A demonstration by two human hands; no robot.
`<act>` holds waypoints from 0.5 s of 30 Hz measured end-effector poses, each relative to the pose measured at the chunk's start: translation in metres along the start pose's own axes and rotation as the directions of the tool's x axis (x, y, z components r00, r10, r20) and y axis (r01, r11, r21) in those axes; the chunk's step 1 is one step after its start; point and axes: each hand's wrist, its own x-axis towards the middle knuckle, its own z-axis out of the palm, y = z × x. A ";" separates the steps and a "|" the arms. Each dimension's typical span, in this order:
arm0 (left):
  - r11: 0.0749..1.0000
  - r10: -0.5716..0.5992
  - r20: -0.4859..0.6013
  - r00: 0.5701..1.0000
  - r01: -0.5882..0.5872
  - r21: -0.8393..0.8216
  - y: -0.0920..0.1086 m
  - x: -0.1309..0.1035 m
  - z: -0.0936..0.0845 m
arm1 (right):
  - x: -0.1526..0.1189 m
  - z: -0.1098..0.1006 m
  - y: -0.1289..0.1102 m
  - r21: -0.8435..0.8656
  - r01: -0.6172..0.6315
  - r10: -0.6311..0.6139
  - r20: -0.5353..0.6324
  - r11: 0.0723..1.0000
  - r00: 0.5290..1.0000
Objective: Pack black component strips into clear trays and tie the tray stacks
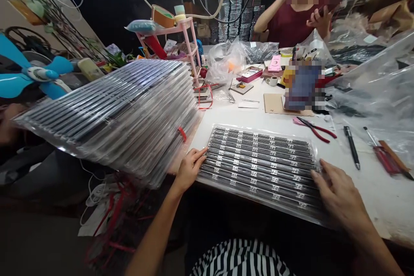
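A clear plastic tray (pixel 254 166) lies on the white table near its front edge, with several rows of dark metal strips in it. My left hand (pixel 190 168) pinches the tray's left edge between thumb and fingers. At the right edge my right hand (pixel 339 189) grips the tray, thumb on top; its other fingers are partly hidden. Left of the tray rises a tall, leaning stack of similar filled trays (pixel 129 112), with a small red tag (pixel 182 134) on its side.
Red-handled pliers (pixel 315 129), a black pen (pixel 351 147) and a red-handled screwdriver (pixel 384 157) lie right of the tray. A blue fan (pixel 37 73) stands far left, a pink shelf (pixel 187 39) behind the stack. Across the table sits another person (pixel 291 26).
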 end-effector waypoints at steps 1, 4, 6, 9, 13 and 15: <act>1.000 0.000 -0.002 1.000 0.000 -0.006 0.001 0.000 0.001 | -0.001 -0.001 -0.004 0.079 -0.030 0.029 0.007 0.996 1.000; 1.000 -0.006 -0.008 1.000 0.006 -0.014 0.003 -0.001 0.002 | -0.001 -0.007 -0.011 0.362 -0.167 0.150 0.075 0.917 0.986; 1.000 -0.013 -0.006 1.000 0.013 -0.004 0.005 -0.002 0.001 | -0.001 -0.012 -0.014 0.505 -0.204 0.189 0.082 0.839 0.979; 1.000 -0.007 0.003 1.000 0.007 0.006 0.006 -0.003 0.000 | 0.000 -0.023 -0.019 0.613 -0.172 0.164 0.070 0.772 0.984; 0.999 0.004 -0.008 1.000 -0.005 -0.036 0.001 -0.001 -0.003 | -0.004 -0.039 -0.034 0.707 -0.170 0.059 0.179 0.686 0.982; 0.995 -0.012 -0.029 1.000 0.009 -0.095 -0.003 0.001 -0.004 | -0.009 -0.044 -0.041 0.780 -0.200 0.008 0.243 0.593 0.970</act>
